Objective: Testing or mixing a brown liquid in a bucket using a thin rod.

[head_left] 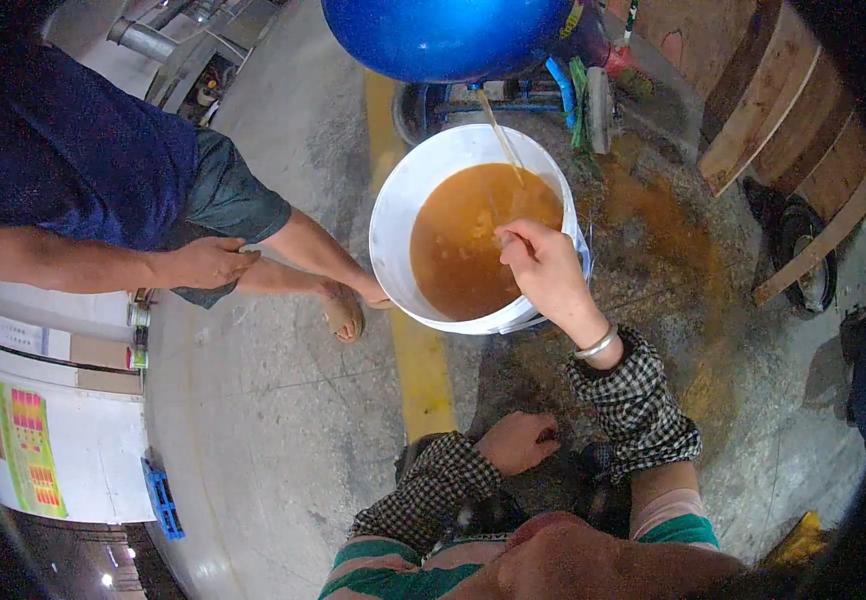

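A white bucket [393, 235] holds orange-brown liquid [458, 215] with paler patches on its surface. From a small outlet under the rounded blue tank [448, 35], a thin stream [498, 130] runs into it. My right hand [543, 265], with a silver bangle at the wrist, reaches over the bucket's near right rim, above the liquid. Its fingers are pinched together; what they hold, if anything, is too small to make out. Low in front of my body, my left hand [520, 442] is loosely curled, with nothing visible in it. Checked sleeve covers are on both my forearms.
At the left stands another person [103, 170] in a dark shirt, shorts and sandals. A yellow floor stripe [423, 385] passes beside the bucket. Wooden boards [768, 100] and a wheel [803, 250] are at the right. Brown stains [673, 240] mark the concrete floor.
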`<action>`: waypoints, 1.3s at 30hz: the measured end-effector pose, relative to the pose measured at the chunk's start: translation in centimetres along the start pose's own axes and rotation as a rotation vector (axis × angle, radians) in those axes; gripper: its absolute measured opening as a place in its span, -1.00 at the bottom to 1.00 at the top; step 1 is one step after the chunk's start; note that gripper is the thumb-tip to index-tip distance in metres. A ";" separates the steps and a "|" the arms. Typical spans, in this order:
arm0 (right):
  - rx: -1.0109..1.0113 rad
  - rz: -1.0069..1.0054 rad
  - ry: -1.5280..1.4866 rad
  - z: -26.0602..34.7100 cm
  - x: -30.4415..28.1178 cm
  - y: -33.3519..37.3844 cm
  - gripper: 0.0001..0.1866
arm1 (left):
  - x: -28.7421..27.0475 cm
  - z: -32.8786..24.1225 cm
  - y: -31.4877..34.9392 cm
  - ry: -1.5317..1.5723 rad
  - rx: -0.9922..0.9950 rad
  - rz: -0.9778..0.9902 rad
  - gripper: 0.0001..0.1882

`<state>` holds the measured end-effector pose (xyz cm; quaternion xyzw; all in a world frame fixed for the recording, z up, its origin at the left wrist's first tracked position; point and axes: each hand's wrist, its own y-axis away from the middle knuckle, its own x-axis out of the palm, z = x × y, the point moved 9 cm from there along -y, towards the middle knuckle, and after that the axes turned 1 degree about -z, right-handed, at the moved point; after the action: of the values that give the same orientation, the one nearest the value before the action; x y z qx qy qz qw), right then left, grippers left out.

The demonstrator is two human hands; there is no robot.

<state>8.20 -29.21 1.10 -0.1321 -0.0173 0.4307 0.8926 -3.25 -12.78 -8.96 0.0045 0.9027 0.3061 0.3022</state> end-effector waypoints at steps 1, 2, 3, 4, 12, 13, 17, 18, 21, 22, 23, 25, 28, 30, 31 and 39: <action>-0.025 -0.012 -0.012 0.0 -0.1 0.0 -0.81 | 0.1 0.2 0.0 0.018 0.006 -0.017 -0.73; -0.050 -0.024 -0.025 0.2 -0.2 0.0 -0.81 | 0.1 0.2 0.0 0.036 0.012 -0.034 -0.73; -0.050 -0.023 -0.025 0.3 -0.2 0.0 -0.81 | -0.1 0.1 0.0 0.037 0.012 -0.034 -0.73; -0.041 -0.020 -0.021 0.3 -0.2 0.1 -0.81 | -0.1 0.1 0.0 0.033 -0.023 -0.005 -0.73; 0.026 -0.036 -0.065 0.3 -0.3 0.0 -0.83 | -0.3 -0.1 0.0 -0.003 -0.006 -0.013 -0.73; 0.004 -0.042 -0.061 0.4 -0.4 0.0 -0.83 | -0.4 -0.2 0.0 0.009 -0.006 -0.008 -0.73; 0.017 -0.036 -0.061 0.5 -0.4 0.1 -0.83 | -0.1 -0.1 0.0 -0.005 -0.010 0.041 -0.72; 0.007 -0.039 -0.065 0.7 -0.4 0.0 -0.83 | -0.1 0.1 0.0 -0.014 -0.010 0.034 -0.72; -0.018 -0.030 -0.037 0.9 -0.4 0.0 -0.82 | -0.2 0.1 0.1 0.000 0.030 -0.045 -0.72; 0.094 -0.024 -0.147 -0.4 -0.4 0.1 -0.82 | 0.1 0.1 0.1 -0.020 0.022 0.000 -0.71; 0.208 -0.015 -0.257 -1.5 0.0 0.1 -0.81 | 0.1 0.3 -0.1 -0.038 0.012 0.044 -0.70; 0.100 -0.142 -0.172 0.5 -1.6 0.4 -0.82 | 0.0 -0.2 0.2 -0.029 0.013 0.039 -0.70; 0.042 -0.155 -0.152 0.8 -1.9 0.0 -0.79 | 0.0 -0.2 0.2 -0.020 0.000 0.050 -0.70; 0.017 -0.193 -0.170 0.9 -2.4 -0.3 -0.79 | 0.3 0.2 0.1 -0.020 -0.014 0.068 -0.70; -0.012 -0.231 -0.190 1.2 -2.9 -0.3 -0.79 | 0.3 0.3 0.0 -0.019 0.005 0.040 -0.70; -0.064 -0.051 -0.190 3.2 -1.3 -0.2 -0.46 | -0.6 0.4 0.3 0.031 -0.053 0.045 -0.67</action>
<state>7.10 -29.65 4.37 -0.1186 -0.1190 0.4178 0.8929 -2.58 -12.43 -8.79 0.0122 0.8986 0.3368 0.2809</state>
